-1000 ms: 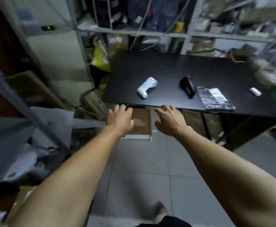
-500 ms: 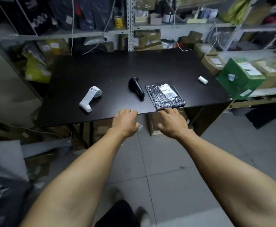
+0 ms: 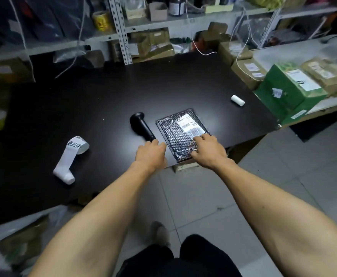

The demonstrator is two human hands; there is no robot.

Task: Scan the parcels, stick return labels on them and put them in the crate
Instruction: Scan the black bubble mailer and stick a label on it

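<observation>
Lying at centre frame on the black table [image 3: 123,92]: 1 black bubble-wrap parcel [image 3: 180,132] with a white shipping label, its near corner overhanging the table edge, and 1 black handheld scanner [image 3: 141,125] just left of it. Right hand [image 3: 208,149] rests on the parcel's near corner, fingers spread and loosely curled, whether gripping cannot be told; left hand [image 3: 150,154] reaches to the scanner's handle end, fingers curled, hold not discernible. Also present: 1 partly unrolled label roll [image 3: 70,158] at lower left, 1 small white roll [image 3: 237,100] at right, 1 green box [image 3: 289,90] at far right.
</observation>
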